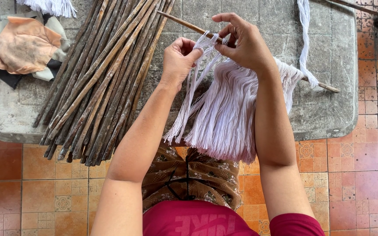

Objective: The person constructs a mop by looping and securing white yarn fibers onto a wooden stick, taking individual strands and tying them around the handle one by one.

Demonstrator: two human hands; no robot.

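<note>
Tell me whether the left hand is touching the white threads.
Touching: the head view shows the left hand pinching white threads at the stick.

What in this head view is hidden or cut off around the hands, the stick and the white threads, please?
- Stick: its middle is covered by the right hand and the white threads.
- Left hand: fingers curl under, so its grip is unseen.
- Twisted white cord: its top is cut by the upper edge.
- Cloth pile: the dark layer beneath is mostly covered.
</note>
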